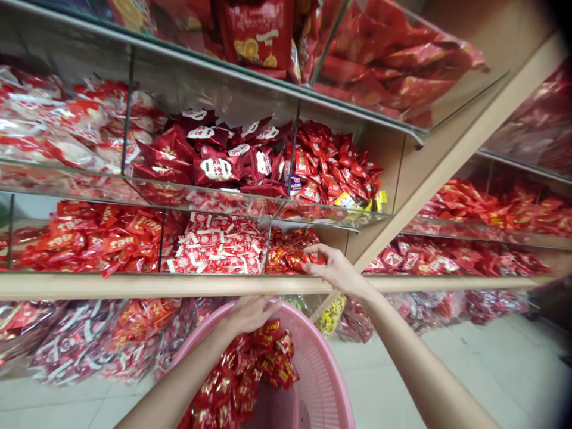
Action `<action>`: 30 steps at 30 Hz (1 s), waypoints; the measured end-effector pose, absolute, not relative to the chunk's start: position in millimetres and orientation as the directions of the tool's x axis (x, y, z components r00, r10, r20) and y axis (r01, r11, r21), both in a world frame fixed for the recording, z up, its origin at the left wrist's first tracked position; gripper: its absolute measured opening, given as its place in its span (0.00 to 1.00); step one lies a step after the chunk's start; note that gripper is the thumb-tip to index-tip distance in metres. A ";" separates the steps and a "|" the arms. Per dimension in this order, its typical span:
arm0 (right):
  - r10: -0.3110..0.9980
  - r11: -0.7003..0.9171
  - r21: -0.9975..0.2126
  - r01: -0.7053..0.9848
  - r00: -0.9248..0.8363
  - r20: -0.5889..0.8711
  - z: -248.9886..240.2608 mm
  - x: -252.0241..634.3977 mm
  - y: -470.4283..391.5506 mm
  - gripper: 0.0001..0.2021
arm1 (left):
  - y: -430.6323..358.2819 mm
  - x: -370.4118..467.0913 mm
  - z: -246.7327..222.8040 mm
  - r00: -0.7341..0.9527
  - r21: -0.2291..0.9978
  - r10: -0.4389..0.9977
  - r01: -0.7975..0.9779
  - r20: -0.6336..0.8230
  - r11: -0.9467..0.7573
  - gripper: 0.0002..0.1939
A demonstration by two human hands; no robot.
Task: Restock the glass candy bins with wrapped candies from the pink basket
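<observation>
In the head view, my right hand (329,267) reaches into the low right compartment of the shelf. Its thumb and fingers curve around red-wrapped candies (316,258) at the edge of a pile of red and gold candies (286,249). My left hand (252,313) is over the far rim of a pink plastic basket (333,375); its fingers are stretched out, somewhat blurred, and not around anything I can see. Below it, many shiny red and gold candy packets (241,378) lie in the basket's left side. My left forearm covers part of them.
Glass-divided shelves hold dark red packets (218,161), small red candies (335,167), white and red sachets (218,244) and orange-red packets (98,238). A slanting wooden upright (402,208) stands right of my hand. Stuffed plastic bags (80,339) line the tiled floor (491,369).
</observation>
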State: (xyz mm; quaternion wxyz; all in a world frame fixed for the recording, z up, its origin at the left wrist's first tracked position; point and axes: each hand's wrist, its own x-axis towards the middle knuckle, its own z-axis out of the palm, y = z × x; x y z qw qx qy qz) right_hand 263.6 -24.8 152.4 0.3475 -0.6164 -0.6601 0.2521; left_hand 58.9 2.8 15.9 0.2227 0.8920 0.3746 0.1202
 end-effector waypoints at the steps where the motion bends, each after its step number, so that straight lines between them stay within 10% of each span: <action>1: 0.989 0.130 -0.764 0.632 -0.023 0.149 149.1 264.8 -41.6 0.18 | 2.7 59.2 16.4 0.696 0.497 0.716 0.603 0.053 -0.624 0.30; 13: 0.981 0.142 -0.657 0.740 -0.194 -0.007 11.6 237.5 -117.6 0.16 | -8.2 56.4 18.9 0.629 0.315 0.772 0.754 -0.091 -0.577 0.31; 30: 0.966 0.256 -0.153 0.954 -0.248 0.072 -2.6 188.9 -73.9 0.16 | -27.7 -21.6 3.9 0.500 0.413 0.865 0.796 -0.036 -0.442 0.29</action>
